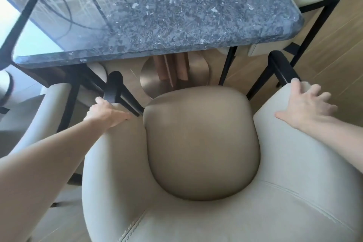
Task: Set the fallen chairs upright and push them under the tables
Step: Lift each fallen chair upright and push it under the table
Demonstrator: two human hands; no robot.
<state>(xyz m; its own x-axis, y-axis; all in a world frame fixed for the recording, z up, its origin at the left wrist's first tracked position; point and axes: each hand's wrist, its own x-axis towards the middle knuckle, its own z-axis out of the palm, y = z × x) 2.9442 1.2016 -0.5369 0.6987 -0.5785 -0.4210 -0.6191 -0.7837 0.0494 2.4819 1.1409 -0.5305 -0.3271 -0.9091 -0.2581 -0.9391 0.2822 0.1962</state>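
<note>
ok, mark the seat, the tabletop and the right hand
seat (202, 143): head view, middle of the tan cushion
tabletop (176, 15): head view, bare speckled stone surface
right hand (308, 104): head view, back of the hand on the chair arm

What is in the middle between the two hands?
In the head view, the chair's tan seat cushion lies between the left hand and the right hand. Each hand rests on one cream armrest of the chair.
</note>
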